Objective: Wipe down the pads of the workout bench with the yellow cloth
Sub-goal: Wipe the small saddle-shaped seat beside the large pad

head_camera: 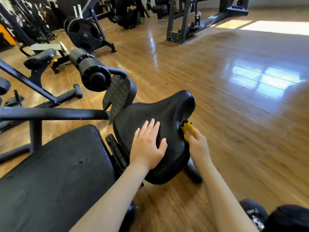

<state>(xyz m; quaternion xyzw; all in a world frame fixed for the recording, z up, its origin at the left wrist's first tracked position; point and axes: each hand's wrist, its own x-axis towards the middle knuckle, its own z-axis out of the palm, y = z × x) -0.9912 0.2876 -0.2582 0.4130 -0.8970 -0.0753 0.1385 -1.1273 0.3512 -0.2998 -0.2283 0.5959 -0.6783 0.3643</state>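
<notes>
From the head view, my left hand [148,144] lies flat on top of the seat pad [155,114], fingers straight and spread, bracing it and holding nothing. At about three o'clock from it, my right hand [198,144] has its fingers curled round the bunched cloth [189,129], pressing it to the pad's right side edge, under the rim. So I judge I'm wiping the seat's side. The long pad [55,173] lies at eight o'clock — whether it's done I can't tell. Next I should draw the cloth along the rim, keeping pressure even.
</notes>
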